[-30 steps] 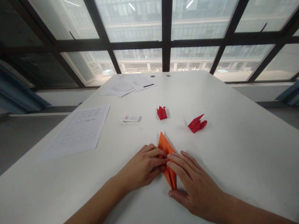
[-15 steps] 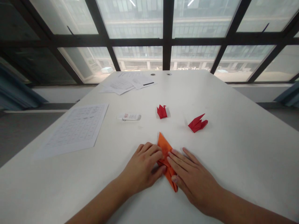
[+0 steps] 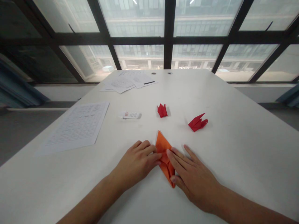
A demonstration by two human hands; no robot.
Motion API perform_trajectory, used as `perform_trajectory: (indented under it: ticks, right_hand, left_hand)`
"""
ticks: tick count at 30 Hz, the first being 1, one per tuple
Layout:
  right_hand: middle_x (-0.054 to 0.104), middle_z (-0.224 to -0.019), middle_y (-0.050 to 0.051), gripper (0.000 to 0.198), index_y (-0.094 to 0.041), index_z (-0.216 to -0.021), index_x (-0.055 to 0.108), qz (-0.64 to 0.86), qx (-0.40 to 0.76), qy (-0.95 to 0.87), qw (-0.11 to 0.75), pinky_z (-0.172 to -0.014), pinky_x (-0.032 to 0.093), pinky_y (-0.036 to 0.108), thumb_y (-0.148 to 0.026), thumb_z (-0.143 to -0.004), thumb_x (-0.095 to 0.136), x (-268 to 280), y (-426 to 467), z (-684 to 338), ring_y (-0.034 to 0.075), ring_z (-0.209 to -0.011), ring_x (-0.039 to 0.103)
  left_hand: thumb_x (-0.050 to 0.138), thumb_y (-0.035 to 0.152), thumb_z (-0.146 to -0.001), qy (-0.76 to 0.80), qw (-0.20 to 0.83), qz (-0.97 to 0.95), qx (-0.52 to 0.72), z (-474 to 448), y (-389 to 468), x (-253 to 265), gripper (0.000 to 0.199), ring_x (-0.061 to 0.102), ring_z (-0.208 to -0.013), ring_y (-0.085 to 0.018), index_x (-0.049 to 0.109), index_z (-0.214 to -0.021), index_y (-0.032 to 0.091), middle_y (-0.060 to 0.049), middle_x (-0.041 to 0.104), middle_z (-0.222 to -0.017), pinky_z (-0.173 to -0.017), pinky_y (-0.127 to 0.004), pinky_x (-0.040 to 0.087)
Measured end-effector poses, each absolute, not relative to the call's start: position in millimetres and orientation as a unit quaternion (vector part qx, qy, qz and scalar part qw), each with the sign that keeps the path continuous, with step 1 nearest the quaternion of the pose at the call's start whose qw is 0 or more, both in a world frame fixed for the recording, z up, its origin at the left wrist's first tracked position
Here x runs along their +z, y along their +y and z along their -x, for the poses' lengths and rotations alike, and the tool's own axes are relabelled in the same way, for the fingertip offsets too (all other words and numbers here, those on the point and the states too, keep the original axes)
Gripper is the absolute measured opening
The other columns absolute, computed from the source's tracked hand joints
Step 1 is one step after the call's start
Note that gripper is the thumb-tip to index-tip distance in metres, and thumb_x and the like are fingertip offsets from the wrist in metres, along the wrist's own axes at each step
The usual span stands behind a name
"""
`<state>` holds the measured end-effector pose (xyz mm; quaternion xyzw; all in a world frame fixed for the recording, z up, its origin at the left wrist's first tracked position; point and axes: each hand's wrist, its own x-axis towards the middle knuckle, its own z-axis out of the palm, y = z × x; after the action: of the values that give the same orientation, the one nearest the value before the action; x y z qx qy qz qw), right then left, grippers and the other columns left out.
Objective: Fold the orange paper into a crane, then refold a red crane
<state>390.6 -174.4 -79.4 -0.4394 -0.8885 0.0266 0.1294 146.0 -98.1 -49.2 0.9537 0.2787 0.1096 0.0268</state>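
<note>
A folded piece of orange origami paper (image 3: 163, 141) lies on the white table, long and narrow with pointed ends. My left hand (image 3: 137, 161) pinches its left edge near the middle between thumb and fingers. From the other side my right hand (image 3: 192, 174) rests flat on the paper's right part, fingers stretched out and fingertips pressing on it. Part of the paper's right edge is hidden beneath those fingers. Beyond the paper sit two red folded paper birds: a smaller red paper crane (image 3: 162, 110) straight ahead and a larger red paper bird (image 3: 198, 123) to the right.
A white glue bottle (image 3: 132, 115) with printed labelling lies left of the smaller crane. One printed sheet (image 3: 77, 127) is on the table's left side, and several more papers (image 3: 126, 81) overlap at the far end. Windows (image 3: 137, 56) stand behind the table (image 3: 245, 149).
My left hand has shifted slightly left, its fingers now pinching the orange paper's left edge. The right hand stays nearly in place on the paper. The view has tilted slightly.
</note>
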Motion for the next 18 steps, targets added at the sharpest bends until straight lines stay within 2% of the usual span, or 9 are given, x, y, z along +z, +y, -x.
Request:
perform_trajectory:
  ticks: [4, 7, 10, 13, 18]
  right_hand:
    - [0.036, -0.165, 0.012, 0.056, -0.009, -0.157, 0.038, 0.443, -0.008, -0.883, 0.157, -0.127, 0.028, 0.054, -0.028, -0.105, 0.047, -78.8, -176.5, -391.5, 0.028, -0.155, 0.031]
    - [0.043, -0.162, 0.01, 0.051, -0.011, -0.155, 0.043, 0.418, 0.0, -0.896, 0.149, -0.128, 0.029, 0.048, -0.026, -0.106, 0.045, -81.2, -176.4, -390.0, 0.025, -0.152, 0.036]
    - [0.042, -0.163, 0.01, 0.054, -0.013, -0.157, 0.041, 0.4, 0.031, -0.91, 0.11, -0.128, 0.03, 0.046, -0.034, -0.107, 0.044, -81.4, -175.1, -388.6, 0.025, -0.152, 0.037]
    - [0.039, -0.164, 0.012, 0.056, -0.014, -0.158, 0.039, 0.399, 0.041, -0.911, 0.092, -0.129, 0.026, 0.049, -0.037, -0.107, 0.044, -78.7, -174.3, -387.9, 0.027, -0.153, 0.035]
    - [0.04, -0.163, 0.011, 0.054, -0.015, -0.158, 0.039, 0.405, 0.045, -0.909, 0.09, -0.13, 0.017, 0.052, -0.037, -0.109, 0.041, -75.8, -174.6, -387.2, 0.026, -0.154, 0.033]
  left_hand:
    - [0.058, 0.038, -0.102, 0.298, 0.076, -0.946, 0.108, -147.3, -97.1, -53.5, 0.018, 0.057, -0.094, -0.022, 0.068, -0.11, 0.025, -0.003, 0.067, -0.099, -0.082, -0.037, 0.04]
    - [0.053, 0.034, -0.104, 0.289, 0.043, -0.952, 0.095, -149.8, -100.3, -50.2, 0.018, 0.055, -0.095, -0.023, 0.068, -0.108, 0.024, -0.004, 0.067, -0.1, -0.082, -0.039, 0.039]
    - [0.054, 0.028, -0.104, 0.278, -0.016, -0.958, 0.069, -152.1, -105.6, -45.8, 0.015, 0.054, -0.093, -0.025, 0.067, -0.105, 0.021, -0.005, 0.066, -0.098, -0.081, -0.041, 0.038]
    - [0.058, 0.025, -0.101, 0.287, -0.052, -0.956, 0.044, -152.9, -111.0, -43.5, 0.01, 0.053, -0.09, -0.026, 0.067, -0.105, 0.021, -0.005, 0.066, -0.094, -0.077, -0.042, 0.037]
    - [0.057, 0.026, -0.102, 0.318, -0.057, -0.946, 0.037, -154.8, -116.5, -41.7, 0.011, 0.055, -0.089, -0.026, 0.068, -0.102, 0.022, -0.004, 0.066, -0.09, -0.075, -0.043, 0.036]
